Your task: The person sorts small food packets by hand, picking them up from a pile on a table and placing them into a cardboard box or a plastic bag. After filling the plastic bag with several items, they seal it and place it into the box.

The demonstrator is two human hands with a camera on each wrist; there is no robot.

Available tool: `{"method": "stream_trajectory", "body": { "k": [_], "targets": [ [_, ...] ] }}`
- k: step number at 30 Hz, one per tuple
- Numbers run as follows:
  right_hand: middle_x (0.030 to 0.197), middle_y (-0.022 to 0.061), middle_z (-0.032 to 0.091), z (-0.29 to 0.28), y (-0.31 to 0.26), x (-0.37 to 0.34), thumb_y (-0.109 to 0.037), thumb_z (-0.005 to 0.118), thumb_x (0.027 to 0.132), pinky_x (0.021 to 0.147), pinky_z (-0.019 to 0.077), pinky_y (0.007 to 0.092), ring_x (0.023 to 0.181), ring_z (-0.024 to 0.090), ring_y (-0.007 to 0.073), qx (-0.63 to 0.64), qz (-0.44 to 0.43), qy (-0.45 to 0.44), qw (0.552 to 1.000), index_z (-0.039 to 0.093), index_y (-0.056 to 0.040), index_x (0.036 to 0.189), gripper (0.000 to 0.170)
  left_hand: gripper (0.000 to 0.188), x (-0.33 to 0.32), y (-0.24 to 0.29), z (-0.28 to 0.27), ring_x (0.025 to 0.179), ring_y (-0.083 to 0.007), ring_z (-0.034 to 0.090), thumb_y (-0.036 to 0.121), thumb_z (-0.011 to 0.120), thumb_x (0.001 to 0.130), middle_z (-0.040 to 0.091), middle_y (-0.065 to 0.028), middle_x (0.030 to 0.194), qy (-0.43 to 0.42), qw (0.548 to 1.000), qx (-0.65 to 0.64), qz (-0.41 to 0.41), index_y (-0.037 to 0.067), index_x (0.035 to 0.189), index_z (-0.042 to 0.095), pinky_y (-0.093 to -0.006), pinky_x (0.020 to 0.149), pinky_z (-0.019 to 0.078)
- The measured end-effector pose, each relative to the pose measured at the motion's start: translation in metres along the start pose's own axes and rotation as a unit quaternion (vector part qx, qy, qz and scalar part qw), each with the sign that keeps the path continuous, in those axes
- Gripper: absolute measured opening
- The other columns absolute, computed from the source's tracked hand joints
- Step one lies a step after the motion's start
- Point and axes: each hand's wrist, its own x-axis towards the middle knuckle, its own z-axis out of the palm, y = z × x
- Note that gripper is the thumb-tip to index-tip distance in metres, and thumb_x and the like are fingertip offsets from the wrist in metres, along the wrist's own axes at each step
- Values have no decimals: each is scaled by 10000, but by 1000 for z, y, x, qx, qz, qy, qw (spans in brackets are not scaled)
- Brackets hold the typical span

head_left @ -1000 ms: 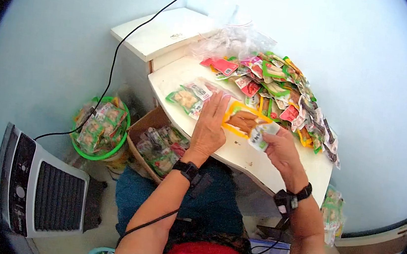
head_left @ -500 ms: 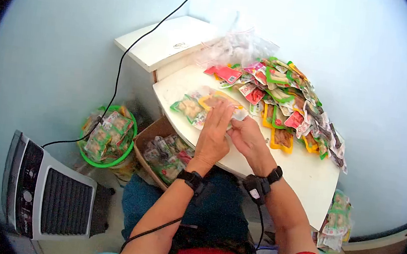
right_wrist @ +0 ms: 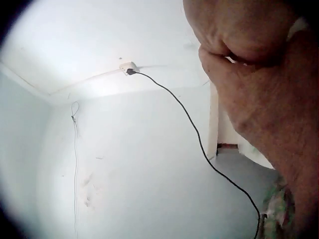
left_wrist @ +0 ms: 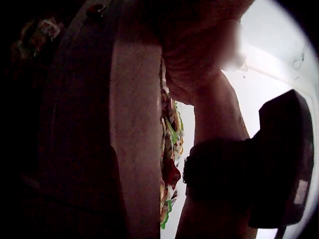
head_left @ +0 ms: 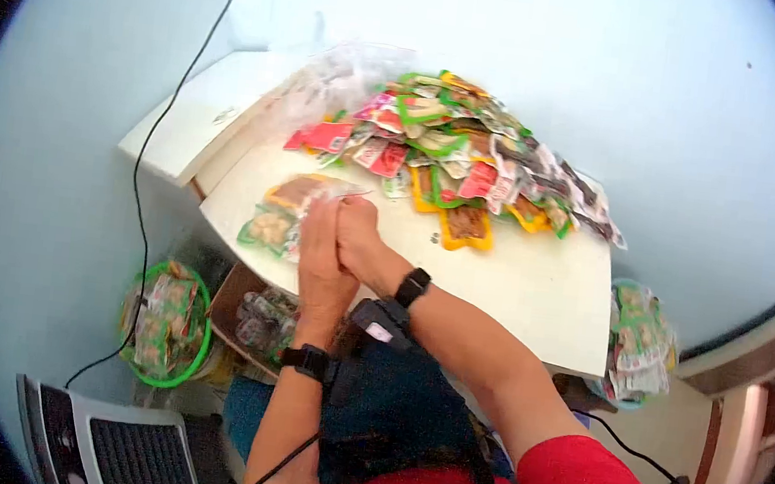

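On the white table lies a clear zip bag (head_left: 335, 186) with a yellow-edged snack packet (head_left: 295, 191) and a green-edged packet (head_left: 268, 228) showing at its left part. My left hand (head_left: 322, 249) rests on the bag with its fingers extended, partly covering it. Right beside it, my right hand (head_left: 360, 233) has curled fingers and pinches the bag's edge near the red zip line. The fingertips are mostly hidden. In the right wrist view, the two hands fill the upper right, close together. The left wrist view is dark, with the right forearm (left_wrist: 214, 109) crossing near the table edge (left_wrist: 134, 99).
A heap of colourful snack packets (head_left: 473, 147) covers the table's back. Clear plastic bags (head_left: 333, 85) lie at the back left. Below stand a green-rimmed basket (head_left: 206, 336) and a cardboard box (head_left: 228, 306) of packets. Another packet-filled container (head_left: 635, 400) is at right. A black cable (head_left: 183, 79) hangs left.
The right hand has carried the yellow-edged packet leftward, and that packet now lies above the green-edged one at the bag. Both hands have drawn together. The head view has shifted.
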Motion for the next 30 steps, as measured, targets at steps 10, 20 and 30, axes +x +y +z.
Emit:
{"method": "stream_trajectory", "body": {
  "k": [10, 20, 30],
  "targets": [
    [882, 97, 649, 0, -82, -63, -107, 572, 919, 670, 542, 328, 764, 642, 200, -103, 67, -59, 991, 645, 4, 957, 138, 682, -1, 6, -3, 1364, -420, 376, -96, 499, 736, 429, -263, 1433, -33, 999, -4, -27, -5, 1406, 415, -478, 1156, 289],
    [979, 89, 720, -170, -257, -101, -139, 665, 853, 773, 544, 290, 859, 658, 136, -548, -242, 120, 792, 693, 22, 1070, 272, 752, 1, 7, -5, 1388, -421, 338, -128, 428, 677, 401, -271, 1453, -37, 999, 0, -22, -14, 1420, 396, -476, 1169, 264],
    [1147, 216, 648, -380, -326, -101, -244, 723, 794, 899, 504, 428, 1009, 639, 380, -607, -101, 449, 647, 579, 50, 1205, 525, 753, 2, 9, -6, 1403, -412, 316, -142, 409, 667, 398, -255, 1461, -45, 999, -7, -25, -22, 1410, 407, -478, 1183, 237]
  ]
}}
